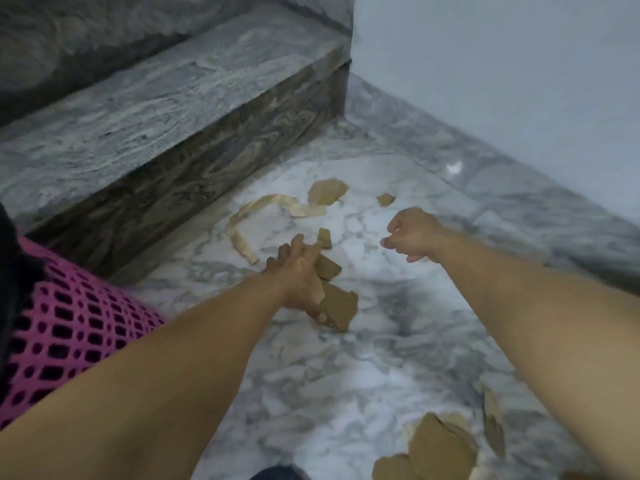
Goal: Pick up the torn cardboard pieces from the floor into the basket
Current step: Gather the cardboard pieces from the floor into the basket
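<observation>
Torn brown cardboard pieces (341,306) lie scattered over the white, grey-veined marble floor (346,375), flat, matt and ragged at the edges. A cluster sits at the frame's centre, where the left hand (301,278) reaches down over it: the thumb presses on the largest piece there while the fingers stretch forward over a smaller one (327,266), so the hand grips this cardboard against the floor. A small scrap (324,238) lies just beyond the fingertips. Higher in the frame are a broader torn piece (327,191) and a tiny scrap (385,199) to its right. A pale, curling paper strip (273,206), thinner and lighter than the cardboard, loops from beside the broad piece down towards centre left. More large brown pieces (436,445) overlap at the bottom right, with a narrow sliver (491,424) just beside the right forearm.

The right hand (412,233), centre right, hovers above the floor with fingers loosely curled and nothing in it.

At the left edge is a pink plastic mesh basket (69,327) with square holes in its wall; its contents cannot be made out, only a dark shape at its upper left.

A polished grey marble step (156,105) with swirling veins crosses the upper left, its riser darker and brownish. A plain pale wall (502,64) fills the upper right above a grey marble skirting (485,174).
</observation>
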Demonstrator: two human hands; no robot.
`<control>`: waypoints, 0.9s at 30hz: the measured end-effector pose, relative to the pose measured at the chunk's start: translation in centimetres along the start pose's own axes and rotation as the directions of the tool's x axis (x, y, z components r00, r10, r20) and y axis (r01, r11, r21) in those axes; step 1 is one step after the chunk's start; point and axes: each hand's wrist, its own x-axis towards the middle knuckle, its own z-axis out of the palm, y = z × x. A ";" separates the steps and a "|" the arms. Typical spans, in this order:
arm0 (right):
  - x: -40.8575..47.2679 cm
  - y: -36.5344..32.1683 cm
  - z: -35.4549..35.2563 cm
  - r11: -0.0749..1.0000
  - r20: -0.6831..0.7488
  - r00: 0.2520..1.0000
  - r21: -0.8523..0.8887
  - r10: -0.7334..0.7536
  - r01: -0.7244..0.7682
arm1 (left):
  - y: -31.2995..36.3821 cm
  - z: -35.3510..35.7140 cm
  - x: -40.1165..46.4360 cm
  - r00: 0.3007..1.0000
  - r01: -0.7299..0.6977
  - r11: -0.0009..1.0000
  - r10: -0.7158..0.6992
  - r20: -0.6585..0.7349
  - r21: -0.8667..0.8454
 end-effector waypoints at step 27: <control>15.9 -6.9 3.5 0.931 -0.148 0.988 -0.365 -0.048 -0.010 | -5.6 0.1 7.5 0.949 0.028 0.800 -0.209 -0.236 -0.599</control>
